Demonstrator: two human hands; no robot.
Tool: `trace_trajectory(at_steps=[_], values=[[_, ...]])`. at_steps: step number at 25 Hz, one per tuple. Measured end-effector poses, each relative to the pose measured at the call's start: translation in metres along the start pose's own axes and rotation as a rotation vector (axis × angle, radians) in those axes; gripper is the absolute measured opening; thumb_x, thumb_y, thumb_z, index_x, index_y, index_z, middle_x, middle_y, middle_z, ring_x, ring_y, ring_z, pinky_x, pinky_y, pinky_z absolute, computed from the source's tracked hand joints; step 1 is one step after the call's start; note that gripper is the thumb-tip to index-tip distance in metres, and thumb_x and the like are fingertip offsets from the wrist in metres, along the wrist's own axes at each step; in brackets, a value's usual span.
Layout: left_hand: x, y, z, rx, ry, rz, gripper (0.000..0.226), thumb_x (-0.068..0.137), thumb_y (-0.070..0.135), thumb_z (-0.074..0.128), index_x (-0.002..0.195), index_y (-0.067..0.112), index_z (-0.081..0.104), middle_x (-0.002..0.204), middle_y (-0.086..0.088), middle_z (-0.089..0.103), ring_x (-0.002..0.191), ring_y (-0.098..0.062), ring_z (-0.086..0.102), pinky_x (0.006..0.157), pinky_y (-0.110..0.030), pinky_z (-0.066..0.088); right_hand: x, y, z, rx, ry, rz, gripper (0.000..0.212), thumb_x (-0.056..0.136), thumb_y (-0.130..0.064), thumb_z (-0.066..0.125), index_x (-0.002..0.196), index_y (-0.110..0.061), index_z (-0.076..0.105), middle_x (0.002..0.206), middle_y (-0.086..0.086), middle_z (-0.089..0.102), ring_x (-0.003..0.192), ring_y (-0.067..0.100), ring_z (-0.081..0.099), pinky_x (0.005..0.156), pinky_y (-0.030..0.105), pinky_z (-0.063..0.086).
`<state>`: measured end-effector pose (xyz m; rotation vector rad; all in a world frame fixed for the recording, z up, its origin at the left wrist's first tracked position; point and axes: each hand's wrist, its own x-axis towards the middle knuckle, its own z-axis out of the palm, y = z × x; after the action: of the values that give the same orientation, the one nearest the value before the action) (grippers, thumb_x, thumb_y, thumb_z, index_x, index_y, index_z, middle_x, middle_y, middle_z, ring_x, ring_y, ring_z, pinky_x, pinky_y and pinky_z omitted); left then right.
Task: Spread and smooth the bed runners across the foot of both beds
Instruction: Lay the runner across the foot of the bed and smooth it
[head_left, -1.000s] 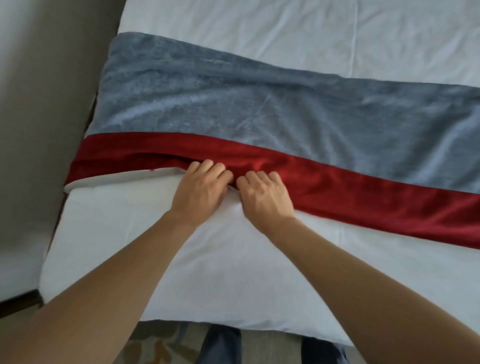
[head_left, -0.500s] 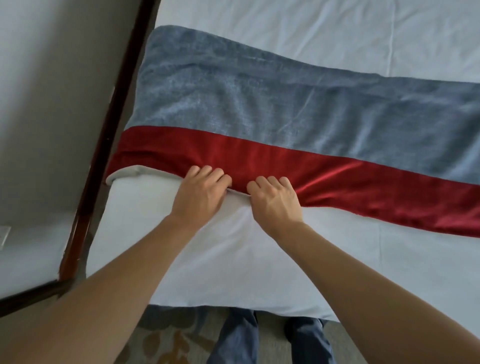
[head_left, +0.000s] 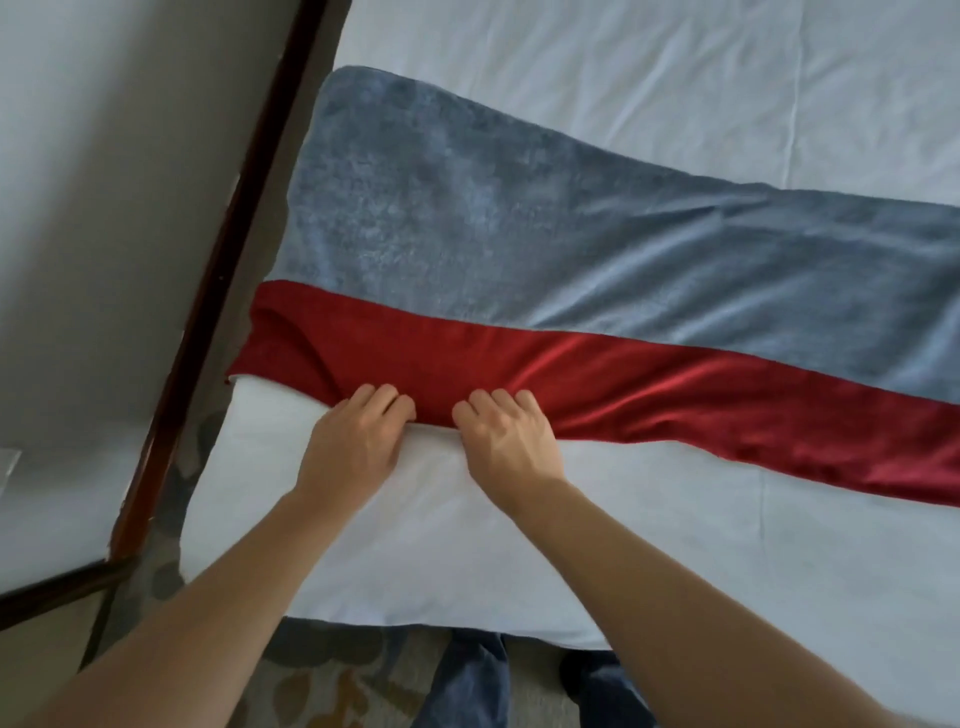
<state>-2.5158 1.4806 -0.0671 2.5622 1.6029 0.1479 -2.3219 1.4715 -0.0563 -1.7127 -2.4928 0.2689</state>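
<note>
- Where the view begins at the far left, well left of the fingers, a dark wooden frame (head_left: 218, 291) runs diagonally beside a second white bed (head_left: 93, 208).
- Just left of the left hand, the end of the bed runner (head_left: 519, 270) hangs at the side edge of the nearer bed (head_left: 467, 545); its red band (head_left: 675, 405) is rumpled into folds there.
- The left hand (head_left: 350, 447) rests on the white sheet, its fingers (head_left: 382, 400) curled close together, pinching the near edge of the red band.
- The right hand (head_left: 511, 441) lies just beside it, not touching it, fingers curled side by side and gripping the same red edge.
- Beyond both sets of fingers, the runner's grey plush part spreads across the bed, with white sheet past it.
- Right of the right hand, the runner stretches on to the picture's right edge, the red band creased and slanting nearer the foot of the bed.
- Nearest the viewer, below the forearms, blue trouser legs (head_left: 467, 680) stand on patterned carpet (head_left: 332, 675) at the foot of the bed.
</note>
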Motion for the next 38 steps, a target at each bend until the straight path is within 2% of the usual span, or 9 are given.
trace_trajectory(at_steps=[4, 9, 14, 19, 22, 25, 27, 34, 38], values=[[0.025, 0.043, 0.002, -0.042, -0.035, 0.055, 0.017, 0.082, 0.009, 0.054, 0.094, 0.018, 0.063, 0.085, 0.0, 0.056, 0.078, -0.027, 0.051, 0.066, -0.041, 0.039, -0.037, 0.056, -0.011, -0.063, 0.003, 0.04, 0.016, 0.075, -0.004, 0.061, 0.081, -0.019, 0.062, 0.075, 0.001, 0.056, 0.069, 0.026, 0.054, 0.064, 0.037, 0.039], [0.083, 0.2, 0.026, -0.09, -0.107, 0.329, 0.016, 0.08, 0.011, 0.062, 0.093, 0.02, 0.064, 0.082, 0.0, 0.053, 0.076, -0.025, 0.051, 0.065, -0.039, 0.039, -0.125, 0.207, -0.037, -0.22, 0.044, 0.227, 0.018, 0.075, -0.004, 0.063, 0.086, -0.017, 0.062, 0.08, 0.004, 0.054, 0.075, 0.031, 0.053, 0.066, 0.043, 0.039], [0.146, 0.332, 0.043, -0.084, -0.177, 0.346, 0.023, 0.068, 0.0, 0.059, 0.083, 0.017, 0.061, 0.076, 0.0, 0.053, 0.068, -0.023, 0.052, 0.058, -0.036, 0.042, -0.229, 0.34, -0.067, -0.262, 0.038, 0.387, 0.022, 0.067, 0.002, 0.067, 0.078, -0.016, 0.062, 0.072, 0.004, 0.055, 0.069, 0.031, 0.053, 0.063, 0.043, 0.04], [0.137, 0.377, 0.046, -0.106, -0.31, 0.402, 0.021, 0.066, 0.012, 0.052, 0.084, 0.02, 0.06, 0.079, 0.003, 0.052, 0.072, -0.023, 0.053, 0.06, -0.035, 0.046, -0.269, 0.364, -0.082, 0.008, -0.002, 0.253, 0.003, 0.075, -0.022, 0.058, 0.074, -0.02, 0.059, 0.069, 0.0, 0.053, 0.067, 0.026, 0.052, 0.064, 0.039, 0.036], [0.17, 0.408, 0.041, -0.137, -0.29, 0.383, 0.014, 0.07, 0.024, 0.054, 0.083, 0.022, 0.057, 0.08, 0.007, 0.051, 0.074, -0.019, 0.05, 0.063, -0.033, 0.044, -0.255, 0.395, -0.097, 0.122, -0.014, 0.289, 0.029, 0.083, -0.049, 0.059, 0.08, -0.02, 0.061, 0.075, -0.002, 0.056, 0.072, 0.022, 0.051, 0.069, 0.039, 0.041], [0.239, 0.459, 0.042, -0.169, -0.176, 0.389, 0.008, 0.077, 0.023, 0.055, 0.082, 0.019, 0.059, 0.079, 0.004, 0.053, 0.074, -0.02, 0.053, 0.064, -0.034, 0.047, -0.238, 0.458, -0.117, 0.077, 0.115, 0.362, 0.019, 0.088, -0.033, 0.062, 0.078, -0.018, 0.061, 0.075, 0.002, 0.057, 0.072, 0.027, 0.055, 0.068, 0.043, 0.043], [0.281, 0.487, 0.044, -0.191, -0.133, 0.395, 0.004, 0.077, 0.018, 0.061, 0.081, 0.017, 0.061, 0.079, 0.002, 0.055, 0.074, -0.021, 0.055, 0.065, -0.035, 0.048, -0.234, 0.501, -0.129, -0.004, 0.115, 0.405, 0.012, 0.086, -0.024, 0.065, 0.077, -0.015, 0.062, 0.075, 0.003, 0.058, 0.072, 0.029, 0.057, 0.067, 0.044, 0.045], [0.38, 0.567, 0.064, -0.254, -0.133, 0.439, 0.005, 0.084, 0.015, 0.065, 0.089, 0.014, 0.065, 0.085, -0.001, 0.062, 0.081, -0.024, 0.059, 0.07, -0.039, 0.05, -0.254, 0.62, -0.163, -0.196, 0.12, 0.611, 0.01, 0.078, -0.016, 0.073, 0.082, -0.011, 0.065, 0.077, 0.006, 0.061, 0.074, 0.03, 0.059, 0.068, 0.043, 0.046], [0.439, 0.618, 0.078, -0.224, -0.097, 0.448, 0.013, 0.088, 0.02, 0.061, 0.099, 0.014, 0.065, 0.096, -0.002, 0.063, 0.09, -0.025, 0.058, 0.079, -0.037, 0.046, -0.27, 0.695, -0.175, -0.244, 0.117, 0.715, 0.015, 0.081, -0.017, 0.075, 0.093, -0.01, 0.071, 0.086, 0.007, 0.067, 0.081, 0.031, 0.063, 0.076, 0.043, 0.045]])
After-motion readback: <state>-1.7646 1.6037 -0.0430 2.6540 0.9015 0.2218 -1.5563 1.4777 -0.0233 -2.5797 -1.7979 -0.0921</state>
